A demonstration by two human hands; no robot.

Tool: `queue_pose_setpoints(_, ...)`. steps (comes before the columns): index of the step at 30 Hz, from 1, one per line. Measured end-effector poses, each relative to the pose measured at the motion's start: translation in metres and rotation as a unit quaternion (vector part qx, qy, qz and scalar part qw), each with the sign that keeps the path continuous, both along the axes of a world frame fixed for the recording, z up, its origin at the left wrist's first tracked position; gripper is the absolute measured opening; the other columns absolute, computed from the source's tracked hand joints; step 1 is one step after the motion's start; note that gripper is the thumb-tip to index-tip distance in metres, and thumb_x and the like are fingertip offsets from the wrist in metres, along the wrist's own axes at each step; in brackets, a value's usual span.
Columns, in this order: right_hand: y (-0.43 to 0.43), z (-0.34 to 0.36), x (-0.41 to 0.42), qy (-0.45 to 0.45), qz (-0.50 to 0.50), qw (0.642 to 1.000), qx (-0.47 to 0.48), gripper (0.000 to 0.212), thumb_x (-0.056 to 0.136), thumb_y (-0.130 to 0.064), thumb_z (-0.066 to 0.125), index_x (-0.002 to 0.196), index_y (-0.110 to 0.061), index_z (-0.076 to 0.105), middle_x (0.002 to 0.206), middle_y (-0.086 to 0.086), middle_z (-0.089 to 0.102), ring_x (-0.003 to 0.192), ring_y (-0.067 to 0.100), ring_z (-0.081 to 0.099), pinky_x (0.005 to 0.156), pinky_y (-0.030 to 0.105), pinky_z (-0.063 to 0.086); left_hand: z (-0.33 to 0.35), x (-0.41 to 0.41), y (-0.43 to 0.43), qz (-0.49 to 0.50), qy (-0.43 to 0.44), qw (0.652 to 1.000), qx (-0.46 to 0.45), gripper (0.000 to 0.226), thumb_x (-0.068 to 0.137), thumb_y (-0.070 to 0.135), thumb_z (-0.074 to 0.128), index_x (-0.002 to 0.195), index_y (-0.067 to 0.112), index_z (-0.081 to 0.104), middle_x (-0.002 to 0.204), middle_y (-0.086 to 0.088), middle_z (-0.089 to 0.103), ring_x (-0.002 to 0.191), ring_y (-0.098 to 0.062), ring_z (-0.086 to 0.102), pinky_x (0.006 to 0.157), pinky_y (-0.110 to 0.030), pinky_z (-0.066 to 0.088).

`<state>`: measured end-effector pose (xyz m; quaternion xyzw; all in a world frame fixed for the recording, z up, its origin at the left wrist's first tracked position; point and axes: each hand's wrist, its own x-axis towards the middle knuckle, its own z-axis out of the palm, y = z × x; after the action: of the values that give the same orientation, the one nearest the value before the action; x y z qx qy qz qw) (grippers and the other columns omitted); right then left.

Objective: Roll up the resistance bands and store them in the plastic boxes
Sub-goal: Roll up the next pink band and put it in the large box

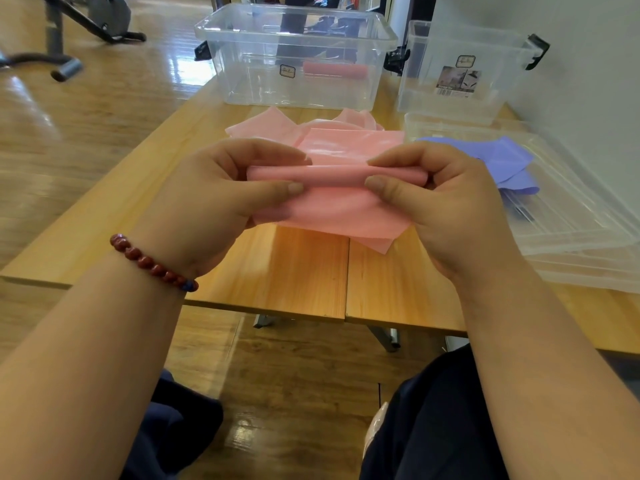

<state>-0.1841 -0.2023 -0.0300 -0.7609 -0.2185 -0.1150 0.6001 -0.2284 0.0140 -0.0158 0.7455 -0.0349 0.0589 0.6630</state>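
Observation:
A pink resistance band [332, 202] is held above the wooden table [298, 271], its near end turned into a small roll between my hands. My left hand [221, 199] pinches the roll's left end with thumb and fingers. My right hand [446, 202] pinches the right end the same way. The rest of the band lies crumpled on the table behind. A purple band [509, 161] lies on clear lids [571, 230] at the right. A clear plastic box [298, 57] at the back holds one rolled red band [334, 70]. A second clear box [464, 71] stands to its right.
The table's front edge runs just below my wrists, with my dark-trousered knees under it. A white wall rises at the right. Exercise machine legs [65, 67] stand on the wooden floor at the far left.

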Motion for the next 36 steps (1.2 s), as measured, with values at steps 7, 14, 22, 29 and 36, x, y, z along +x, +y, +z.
queue_pose_setpoints(7, -0.0006, -0.0011, 0.0016, -0.007, 0.01, 1.0, 0.021, 0.023, 0.079, -0.019, 0.078, 0.084, -0.041, 0.072, 0.098, -0.016, 0.071, 0.103, 0.007, 0.063, 0.086, 0.03, 0.053, -0.0015, 0.0002, -0.001, 0.024, 0.002, 1.0, 0.01, 0.023, 0.064, 0.036, 0.076, 0.087, 0.031, 0.079, 0.098, -0.002, 0.074, 0.102, -0.027, 0.066, 0.088, -0.041, 0.057)
queue_pose_setpoints(14, -0.0006, -0.0002, 0.0023, 0.05, 0.042, 0.998, 0.019, 0.036, 0.075, -0.039, 0.078, 0.108, -0.041, 0.066, 0.105, -0.009, 0.069, 0.102, 0.011, 0.065, 0.081, 0.034, 0.058, -0.0025, 0.0027, 0.0008, 0.027, -0.027, 0.999, -0.009, 0.018, 0.067, 0.023, 0.081, 0.082, 0.033, 0.079, 0.099, -0.005, 0.074, 0.102, -0.026, 0.066, 0.081, -0.031, 0.057)
queue_pose_setpoints(22, 0.0018, 0.0015, -0.001, 0.019, 0.0, 1.0, 0.024, 0.02, 0.084, -0.022, 0.076, 0.084, -0.041, 0.07, 0.088, -0.022, 0.069, 0.09, 0.002, 0.063, 0.072, 0.018, 0.051, -0.0045, 0.0044, 0.0012, 0.017, -0.025, 0.999, -0.009, 0.031, 0.07, 0.025, 0.074, 0.1, 0.028, 0.074, 0.11, -0.001, 0.072, 0.109, -0.019, 0.065, 0.087, -0.032, 0.056)
queue_pose_setpoints(29, 0.0015, -0.0003, 0.0017, -0.01, 0.015, 0.999, 0.033, 0.032, 0.081, -0.017, 0.077, 0.081, -0.048, 0.071, 0.09, -0.024, 0.068, 0.096, 0.004, 0.063, 0.08, 0.025, 0.051, -0.0039, 0.0017, -0.0032, 0.039, -0.036, 0.998, 0.028, 0.029, 0.065, 0.036, 0.075, 0.094, 0.03, 0.074, 0.097, 0.004, 0.073, 0.101, -0.02, 0.068, 0.087, -0.038, 0.058)
queue_pose_setpoints(36, 0.0002, -0.0003, 0.0021, 0.065, 0.035, 0.996, 0.053, 0.025, 0.073, -0.039, 0.08, 0.096, -0.04, 0.069, 0.102, -0.008, 0.07, 0.098, 0.012, 0.066, 0.078, 0.032, 0.057, -0.0039, 0.0026, -0.0045, 0.04, -0.046, 0.998, 0.003, 0.027, 0.065, 0.027, 0.072, 0.092, 0.026, 0.073, 0.095, 0.0, 0.071, 0.093, -0.017, 0.067, 0.08, -0.027, 0.058)
